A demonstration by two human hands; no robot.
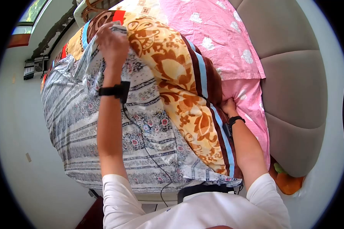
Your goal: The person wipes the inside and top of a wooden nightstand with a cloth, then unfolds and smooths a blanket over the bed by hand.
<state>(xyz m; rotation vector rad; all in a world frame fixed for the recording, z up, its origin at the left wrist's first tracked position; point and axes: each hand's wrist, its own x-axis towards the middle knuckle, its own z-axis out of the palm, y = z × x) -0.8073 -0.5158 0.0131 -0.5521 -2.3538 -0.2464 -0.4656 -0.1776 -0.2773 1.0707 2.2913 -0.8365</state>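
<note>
My left hand [112, 44] is stretched far forward, closed on a fold of the grey floral sheet [141, 152] near the far side of the bed. Under and beside that sheet lies a yellow and brown patterned blanket [172, 68], edged with dark brown and light blue stripes. At the right, my right hand [229, 106] rests at the blanket's brown edge, against the pink bedding [239, 87]. Its fingers are partly hidden, and what they hold, if anything, cannot be made out. A black band is on each wrist.
A grey padded headboard [294, 84] runs along the right side. Wooden furniture [91, 9] stands beyond the bed. A thin black cable [147, 150] crosses the sheet towards my body. An orange object [288, 183] lies low beside the headboard. A window is at the upper left.
</note>
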